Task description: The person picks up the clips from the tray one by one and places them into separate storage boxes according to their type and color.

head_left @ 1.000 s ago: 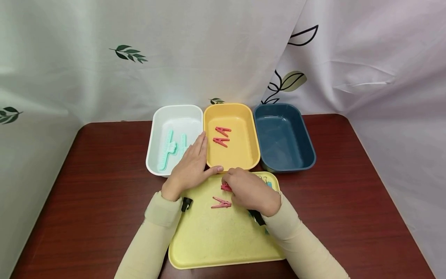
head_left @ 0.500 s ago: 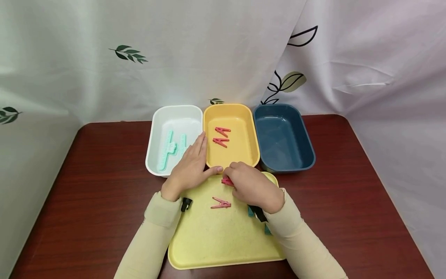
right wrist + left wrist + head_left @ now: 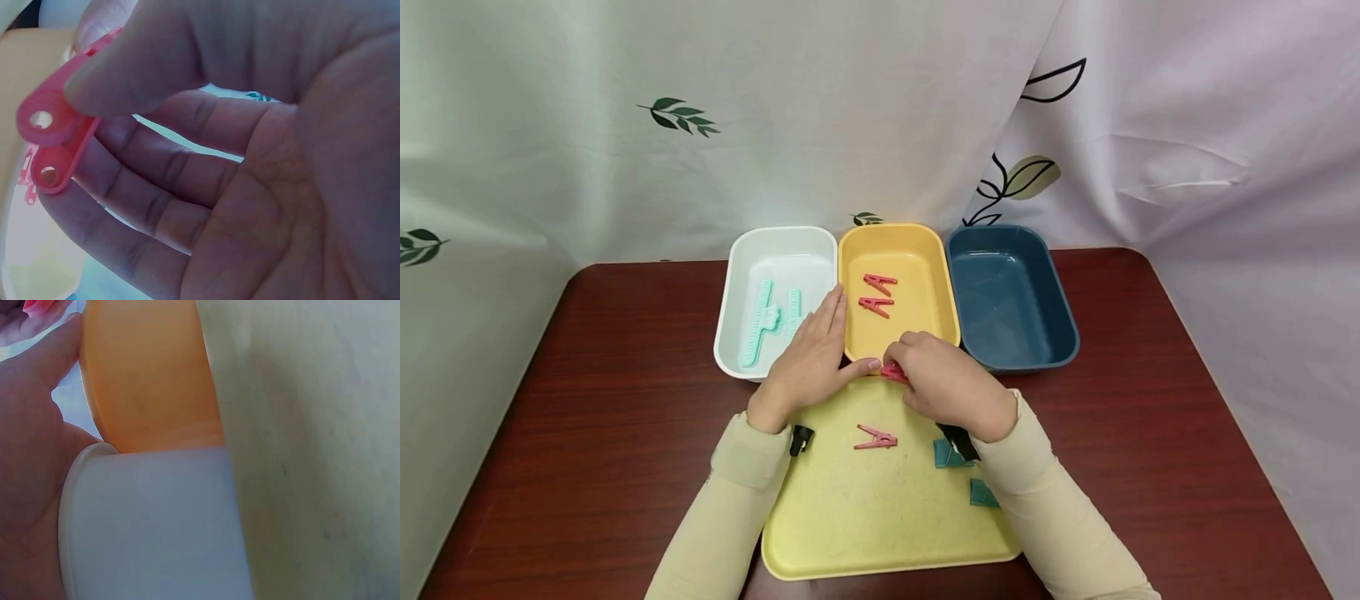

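Note:
My right hand (image 3: 951, 379) pinches a red clothespin (image 3: 59, 119) between thumb and fingers, over the near rim of the yellow bin (image 3: 917, 329). Straight-fingered, my left hand (image 3: 808, 358) rests where the white bin (image 3: 724, 325) and the yellow bin meet, its thumb reaching along the yellow bin's near rim. Two red clothespins (image 3: 876, 307) lie inside the yellow bin. A pink clothespin (image 3: 877, 437) lies on the yellow tray (image 3: 865, 525) below my hands. Mint-green clips (image 3: 763, 321) lie in the white bin, one partly hidden by my left hand.
A dark blue bin (image 3: 1011, 300) stands right of the yellow one. On the tray's right side lie teal binder clips (image 3: 951, 454), partly covered by my right wrist and sleeve. A patterned white curtain (image 3: 820, 108) hangs behind the dark red table (image 3: 625, 400).
My right hand has risen from the tray toward the yellow bin with the red clothespin, uncovering more of the teal clips. My left hand has stayed in place.

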